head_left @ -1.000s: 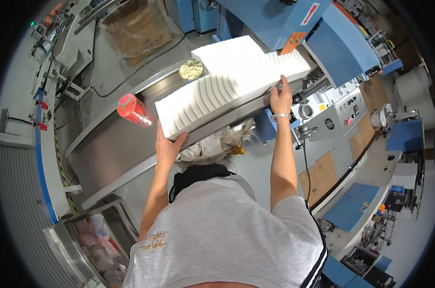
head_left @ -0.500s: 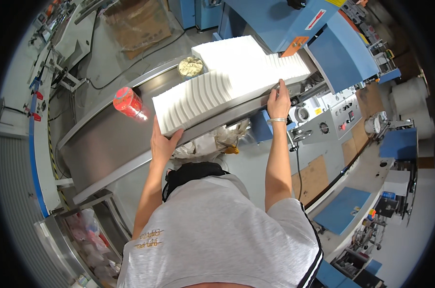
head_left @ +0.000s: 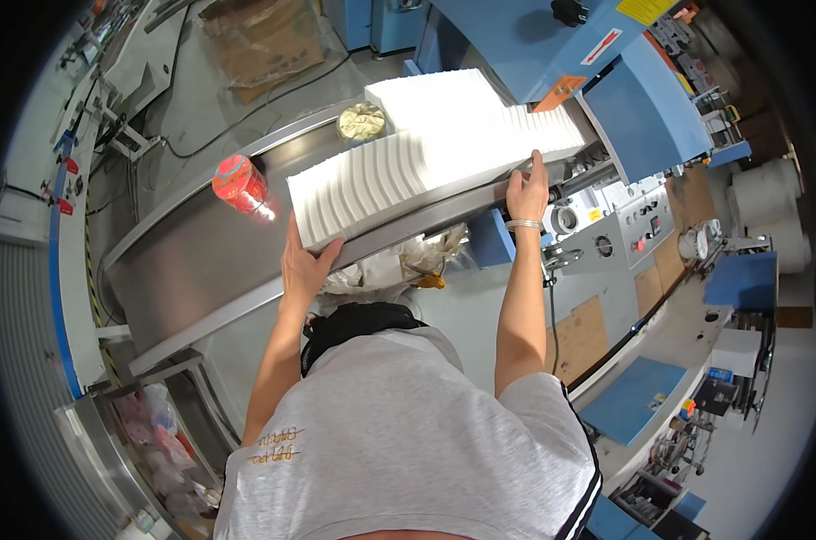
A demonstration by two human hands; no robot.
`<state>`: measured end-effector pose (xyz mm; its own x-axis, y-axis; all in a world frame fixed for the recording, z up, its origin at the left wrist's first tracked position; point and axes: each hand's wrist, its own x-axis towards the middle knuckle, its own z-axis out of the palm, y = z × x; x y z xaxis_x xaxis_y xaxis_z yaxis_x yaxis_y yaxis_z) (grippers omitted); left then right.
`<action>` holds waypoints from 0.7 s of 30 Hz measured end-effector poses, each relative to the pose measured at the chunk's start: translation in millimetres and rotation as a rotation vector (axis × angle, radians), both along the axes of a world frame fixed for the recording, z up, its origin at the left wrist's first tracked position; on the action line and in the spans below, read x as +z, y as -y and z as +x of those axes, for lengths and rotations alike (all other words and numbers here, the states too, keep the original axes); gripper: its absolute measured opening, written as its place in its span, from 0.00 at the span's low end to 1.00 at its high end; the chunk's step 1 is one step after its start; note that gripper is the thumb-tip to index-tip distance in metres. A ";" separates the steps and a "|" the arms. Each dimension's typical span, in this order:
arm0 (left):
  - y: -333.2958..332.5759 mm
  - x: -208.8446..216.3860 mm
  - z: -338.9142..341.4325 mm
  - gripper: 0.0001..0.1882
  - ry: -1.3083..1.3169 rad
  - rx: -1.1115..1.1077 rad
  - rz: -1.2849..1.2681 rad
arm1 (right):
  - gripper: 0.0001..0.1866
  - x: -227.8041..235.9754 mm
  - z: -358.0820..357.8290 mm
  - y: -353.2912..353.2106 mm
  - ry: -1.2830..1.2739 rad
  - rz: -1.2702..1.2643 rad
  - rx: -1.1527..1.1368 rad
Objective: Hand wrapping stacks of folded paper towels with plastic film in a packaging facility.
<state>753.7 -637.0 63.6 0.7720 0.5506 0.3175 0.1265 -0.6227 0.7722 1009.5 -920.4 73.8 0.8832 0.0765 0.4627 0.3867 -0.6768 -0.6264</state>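
Note:
A long row of white, ridged stacks, looking like paper sections packed side by side, [head_left: 363, 184] lies along the metal trough [head_left: 183, 270]. My left hand [head_left: 307, 261] is against the row's left end, thumb and fingers spread apart at its near corner. Farther right, my right hand [head_left: 528, 196] has its fingers stretched out along the near side, close to the trough's edge; whether the fingertips touch the row is hard to tell. Behind the row lies another white block [head_left: 430, 97], overexposed where the two meet.
A red cylindrical container [head_left: 239, 183] and a jar with a pale yellow top [head_left: 361, 123] stand in the trough. A blue machine [head_left: 516, 45] rises at the row's far right end. Below the near edge hang crumpled plastic bags [head_left: 390, 268]. A control panel [head_left: 637, 225] is at the right.
The view has shifted slightly. Both hands keep about the same places at the row, and the row looks unmoved.

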 end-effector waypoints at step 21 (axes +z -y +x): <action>-1.4 -2.6 -1.3 0.44 0.031 -0.018 -0.029 | 0.26 5.8 2.7 3.1 0.027 -0.028 -0.007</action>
